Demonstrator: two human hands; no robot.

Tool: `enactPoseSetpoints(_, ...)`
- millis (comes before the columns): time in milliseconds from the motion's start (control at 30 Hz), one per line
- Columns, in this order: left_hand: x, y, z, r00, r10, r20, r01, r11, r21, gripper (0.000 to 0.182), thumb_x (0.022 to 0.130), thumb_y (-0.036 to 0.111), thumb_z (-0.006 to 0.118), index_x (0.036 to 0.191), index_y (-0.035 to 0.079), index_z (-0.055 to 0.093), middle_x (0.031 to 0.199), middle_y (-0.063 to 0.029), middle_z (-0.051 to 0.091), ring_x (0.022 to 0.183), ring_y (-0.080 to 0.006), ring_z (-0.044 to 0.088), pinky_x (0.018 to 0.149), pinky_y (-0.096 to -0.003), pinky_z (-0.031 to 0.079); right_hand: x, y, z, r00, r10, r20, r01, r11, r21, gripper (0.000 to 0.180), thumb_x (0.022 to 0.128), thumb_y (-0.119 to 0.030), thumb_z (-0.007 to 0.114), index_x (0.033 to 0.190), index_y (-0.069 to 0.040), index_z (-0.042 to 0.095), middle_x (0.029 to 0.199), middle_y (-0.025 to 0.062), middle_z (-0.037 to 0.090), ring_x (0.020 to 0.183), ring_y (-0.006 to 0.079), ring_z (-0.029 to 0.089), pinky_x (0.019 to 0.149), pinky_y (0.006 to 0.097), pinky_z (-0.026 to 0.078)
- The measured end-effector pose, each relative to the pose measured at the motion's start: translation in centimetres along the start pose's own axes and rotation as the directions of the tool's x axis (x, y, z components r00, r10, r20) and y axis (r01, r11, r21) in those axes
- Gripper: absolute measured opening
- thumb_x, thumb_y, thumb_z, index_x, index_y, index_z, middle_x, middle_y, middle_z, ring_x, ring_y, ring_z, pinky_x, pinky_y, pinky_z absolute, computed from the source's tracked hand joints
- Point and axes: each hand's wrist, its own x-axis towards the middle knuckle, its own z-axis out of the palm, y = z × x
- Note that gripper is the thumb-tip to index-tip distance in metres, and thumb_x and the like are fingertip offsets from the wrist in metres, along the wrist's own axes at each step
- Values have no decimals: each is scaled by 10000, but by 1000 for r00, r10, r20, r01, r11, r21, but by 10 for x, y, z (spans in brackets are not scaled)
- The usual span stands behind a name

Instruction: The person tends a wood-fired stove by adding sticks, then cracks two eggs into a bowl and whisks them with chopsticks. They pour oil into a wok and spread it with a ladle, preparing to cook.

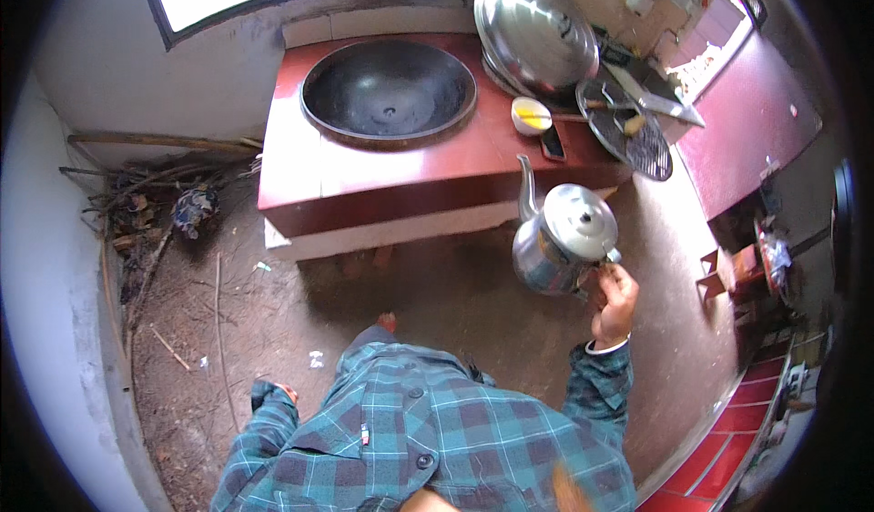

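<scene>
My right hand (614, 300) is closed around the handle of a shiny metal kettle (560, 256) with a long curved spout. Its round lid is on, and the kettle hangs above the floor, just in front of a red-topped stove counter (382, 188). A large dark wok (389, 99) sits sunk into that counter; I see no food in it. My left hand (289, 393) hangs low by my side, mostly hidden by the plaid sleeve, so its grip does not show.
On the counter's right stand a bowl (531, 128) with yellow contents, a phone (554, 145), a big metal lid (536, 34) and a dark perforated disc (625, 130). Firewood (157, 177) lies along the left wall; a long stick (220, 328) crosses the floor. Red tiles (724, 437) edge the lower right.
</scene>
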Motion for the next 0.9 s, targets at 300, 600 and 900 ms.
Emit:
enactPoseSetpoints(300,75,210,-208,959,218,-179,-268,904,-333,228,733,242,556,828,47,627,805,-129,626,779,-229,605,729,-321,462,139,0,89,995,-5,101,22,986,-167,175,814,-182,553,744,-22,567,527,-76,418,409,-6,281,375,168,179)
enactPoseSetpoints(600,70,177,-133,982,-176,-68,133,901,-413,214,748,197,548,811,2,610,781,-178,610,763,-299,595,716,-371,462,311,52,166,918,32,396,153,892,-425,179,806,-144,545,741,21,573,605,-14,511,546,44,422,496,185,319)
enactPoseSetpoints(900,55,248,-113,943,-331,29,273,722,-635,176,768,188,549,816,29,608,764,-139,617,729,-232,589,687,-337,457,429,112,238,762,-53,646,431,786,-443,211,759,-153,577,675,41,571,533,79,543,494,107,492,469,263,384)
